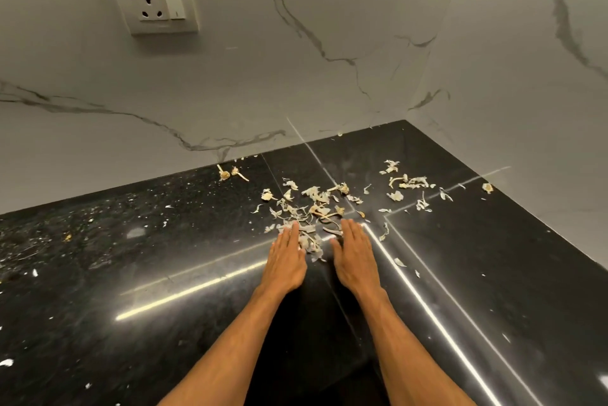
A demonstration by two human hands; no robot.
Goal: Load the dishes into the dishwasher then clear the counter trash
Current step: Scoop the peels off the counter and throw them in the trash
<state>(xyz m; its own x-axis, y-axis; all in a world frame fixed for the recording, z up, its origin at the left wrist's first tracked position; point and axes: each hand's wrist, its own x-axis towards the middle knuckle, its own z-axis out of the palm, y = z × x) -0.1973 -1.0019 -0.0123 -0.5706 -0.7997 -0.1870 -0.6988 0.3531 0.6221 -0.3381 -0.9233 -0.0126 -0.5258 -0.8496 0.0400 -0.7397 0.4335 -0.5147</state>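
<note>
Wall: I see a big pale marble wall (296, 43) with grey veins, smooth and flat, filling the top of the frame. A white socket (154, 1) sits in the upper left.
Counter: a black shiny stone counter (164, 274) fills the bottom. It looks hard and slick.
Trash: dry, papery peels (312, 208), thin and curly, lie in a loose heap in the middle. More bits are spread to the upper right. No dishes show, so I think that part is done.
Hands: my left hand (286, 261) and right hand (355, 261) lie flat, fingers stretched out, holding nothing.
Gap: the heap sits between and just past my fingertips. Both hands are about as near.
Next: I think I should push both hands together to scoop it.
</note>
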